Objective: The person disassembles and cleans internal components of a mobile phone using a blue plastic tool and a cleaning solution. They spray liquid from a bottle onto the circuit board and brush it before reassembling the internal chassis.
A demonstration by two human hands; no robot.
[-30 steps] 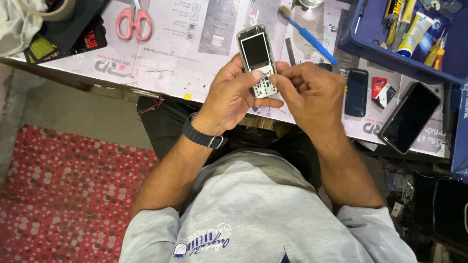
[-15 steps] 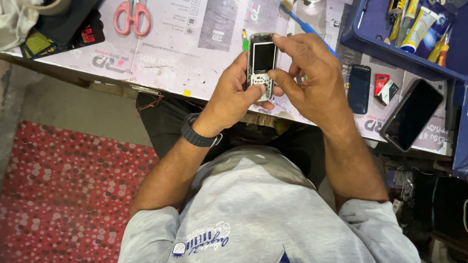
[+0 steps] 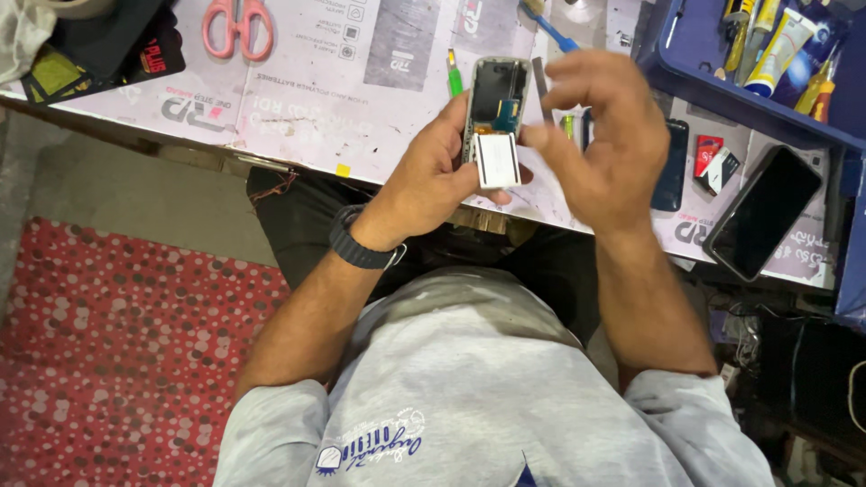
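Observation:
My left hand, with a dark wristwatch on its wrist, grips a small bar phone with its back up and uncovered. Circuitry shows in the upper half. A white battery sits at the lower end, under my left thumb. My right hand is blurred just to the right of the phone. Its fingers are curled and spread, and the thumb tip is beside the battery's edge. I see nothing held in it. Both hands hover over the table's near edge.
A printed paper mat covers the table. On it lie pink scissors, a blue brush, a dark phone, a black smartphone and a blue tray of tubes and tools. A red dotted carpet lies below left.
The phone has been turned from screen side up to its open back, with the battery now showing. My right hand has come off the phone and shifted right.

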